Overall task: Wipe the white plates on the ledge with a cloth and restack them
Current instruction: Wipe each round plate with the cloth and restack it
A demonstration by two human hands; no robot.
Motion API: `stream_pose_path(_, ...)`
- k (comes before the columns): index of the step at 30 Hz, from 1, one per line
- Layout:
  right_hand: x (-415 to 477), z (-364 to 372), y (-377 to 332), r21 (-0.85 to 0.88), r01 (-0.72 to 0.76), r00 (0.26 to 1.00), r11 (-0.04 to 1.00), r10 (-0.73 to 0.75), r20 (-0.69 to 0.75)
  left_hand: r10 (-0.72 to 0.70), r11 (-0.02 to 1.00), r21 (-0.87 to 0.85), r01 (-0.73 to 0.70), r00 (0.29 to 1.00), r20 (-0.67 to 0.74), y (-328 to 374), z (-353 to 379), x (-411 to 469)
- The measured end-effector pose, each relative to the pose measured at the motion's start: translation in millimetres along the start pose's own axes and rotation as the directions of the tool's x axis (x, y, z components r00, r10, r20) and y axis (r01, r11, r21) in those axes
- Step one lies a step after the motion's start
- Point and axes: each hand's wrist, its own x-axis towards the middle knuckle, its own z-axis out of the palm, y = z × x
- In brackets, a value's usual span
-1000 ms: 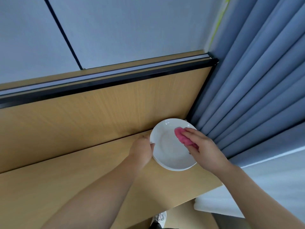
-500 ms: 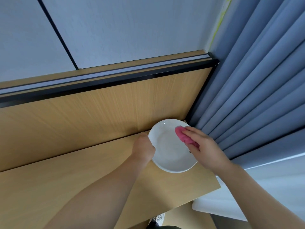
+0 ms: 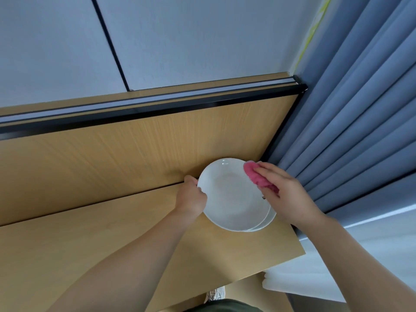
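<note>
A white plate [image 3: 229,197] lies on top of a second white plate [image 3: 271,218], whose rim peeks out at the lower right, on the wooden ledge [image 3: 112,244] near its right end. My left hand [image 3: 192,197] grips the top plate's left rim. My right hand [image 3: 286,192] holds a pink cloth [image 3: 255,175] and presses it on the plate's upper right rim.
A wooden back panel [image 3: 135,154] with a black rail rises behind the ledge. Blue curtains [image 3: 349,120] hang close on the right. The ledge's right edge [image 3: 299,248] ends just past the plates. A shoe [image 3: 215,293] shows below.
The top plate has shifted left off the plate beneath, whose rim now shows. The cloth has moved toward the plate's upper right rim.
</note>
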Motion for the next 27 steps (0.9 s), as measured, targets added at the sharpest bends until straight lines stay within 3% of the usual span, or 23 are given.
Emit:
stream_pose_path(9,8.3,50.4,-72.5,-0.045,0.255,0.967,0.966,-0.255,0.021,-0.075,0.995,-0.077,0.065,0.989,-0.127,-84.0,-80.4,-23.6)
stream_pose_path(15,4.1,111.4,-122.1,0.029,0.256,0.958,0.966,-0.258,0.122,-0.203,0.978,-0.078,0.192,0.962,-0.185,-153.4,-132.7,-49.2)
stream_pose_path(27,-7.8,203.9,-194.2,0.002,0.327,0.921,0.945,-0.319,0.225,-0.266,0.964,-0.086,0.253,0.936,-0.231,-246.4,-193.6,-79.6)
